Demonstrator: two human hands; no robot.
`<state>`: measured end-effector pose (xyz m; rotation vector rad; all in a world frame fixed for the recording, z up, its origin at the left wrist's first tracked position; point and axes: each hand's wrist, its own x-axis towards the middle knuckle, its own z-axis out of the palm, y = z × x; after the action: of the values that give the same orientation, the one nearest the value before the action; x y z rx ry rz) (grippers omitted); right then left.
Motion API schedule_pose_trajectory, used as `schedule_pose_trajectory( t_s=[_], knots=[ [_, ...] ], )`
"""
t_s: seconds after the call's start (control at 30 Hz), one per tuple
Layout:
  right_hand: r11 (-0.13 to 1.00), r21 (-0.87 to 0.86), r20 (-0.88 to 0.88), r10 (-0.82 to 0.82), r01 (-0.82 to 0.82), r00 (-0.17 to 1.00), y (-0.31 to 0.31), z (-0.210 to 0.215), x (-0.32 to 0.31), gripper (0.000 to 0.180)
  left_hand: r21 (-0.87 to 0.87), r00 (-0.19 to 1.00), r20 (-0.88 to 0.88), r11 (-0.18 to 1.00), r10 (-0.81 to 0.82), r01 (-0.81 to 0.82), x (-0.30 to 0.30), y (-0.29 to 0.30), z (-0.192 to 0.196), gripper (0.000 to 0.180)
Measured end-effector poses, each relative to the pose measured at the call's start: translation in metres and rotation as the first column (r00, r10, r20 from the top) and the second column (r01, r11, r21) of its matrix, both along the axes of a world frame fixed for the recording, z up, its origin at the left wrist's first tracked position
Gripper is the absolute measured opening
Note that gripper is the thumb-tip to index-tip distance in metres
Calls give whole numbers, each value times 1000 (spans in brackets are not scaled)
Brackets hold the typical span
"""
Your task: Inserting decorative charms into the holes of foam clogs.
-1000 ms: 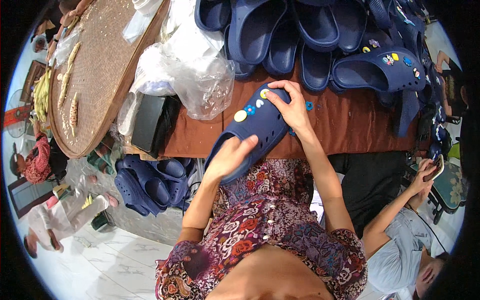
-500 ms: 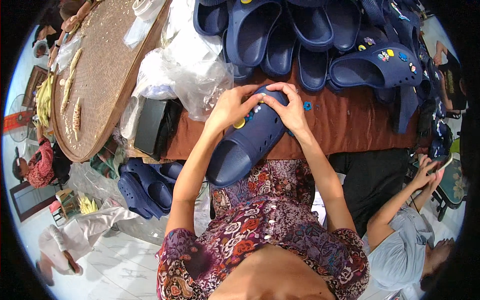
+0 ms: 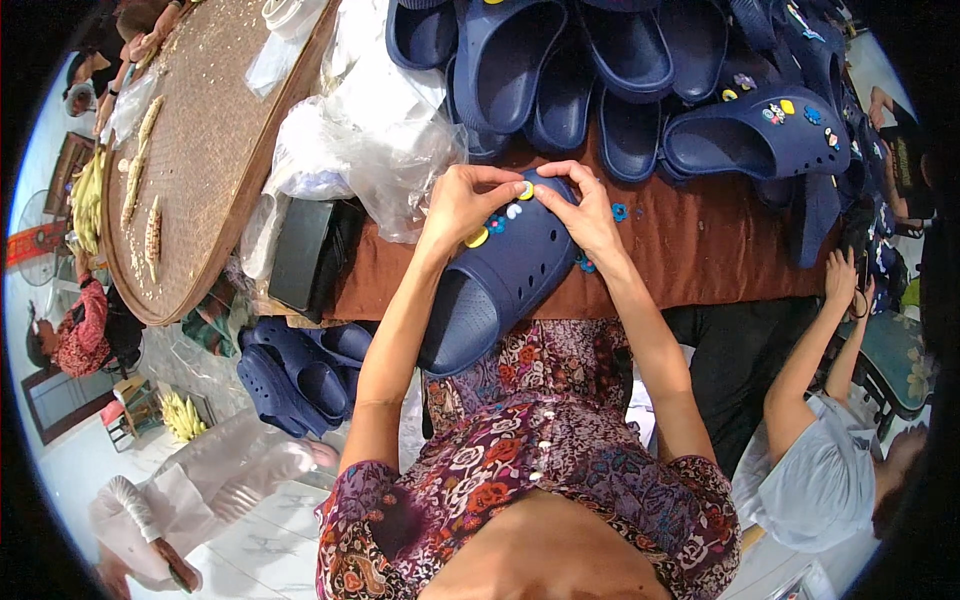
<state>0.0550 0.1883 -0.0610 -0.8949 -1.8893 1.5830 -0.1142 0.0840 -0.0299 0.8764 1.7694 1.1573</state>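
A navy clog (image 3: 478, 300) lies tilted on the cloth edge in front of me, its toe pointing away. My left hand (image 3: 468, 208) is closed, thumb and forefinger tips at the left side of a round yellow-and-white shoe charm (image 3: 526, 190) near the toe. From the right, my right hand (image 3: 582, 212) grips the toe, its thumb beside that charm and its fingers over the far side. Lower on the clog's upper are a small white charm (image 3: 514, 211), a blue flower charm (image 3: 495, 223) and a yellow charm (image 3: 477, 238).
Blue flower charms (image 3: 620, 212) lie on the brown cloth (image 3: 720, 240). Navy clogs (image 3: 510, 60) are heaped behind, with a decorated clog (image 3: 745, 135) at right. Left are plastic bags (image 3: 385, 150), a black case (image 3: 308, 255) and a woven tray (image 3: 200, 150). Other people sit at both sides.
Both hands have parted slightly, so the yellow charm near the toe and the white charm show more. At right, a person's arms have moved; at lower left, another person has shifted.
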Motion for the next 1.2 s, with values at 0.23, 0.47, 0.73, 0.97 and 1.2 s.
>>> schedule_pose_trajectory(
  t_s=[0.23,0.47,0.73,0.97,1.2],
  knots=[
    [997,71,64,14,-19,998,-2,7,1,27,-22,996,-87,1000,1,-3,2,0,3,24],
    [990,-37,71,137,-135,988,13,-2,-5,32,77,993,-120,997,0,9,5,3,1,25],
    [966,-222,39,146,-134,988,16,-3,-4,34,-13,995,-92,999,-48,47,6,3,8,23],
    [990,-83,74,121,-115,990,14,-5,-8,40,66,996,67,997,-52,47,4,0,-12,24],
    [978,-155,25,145,-140,989,17,-4,-8,41,105,993,56,990,-100,94,2,0,-15,23]
  ],
)
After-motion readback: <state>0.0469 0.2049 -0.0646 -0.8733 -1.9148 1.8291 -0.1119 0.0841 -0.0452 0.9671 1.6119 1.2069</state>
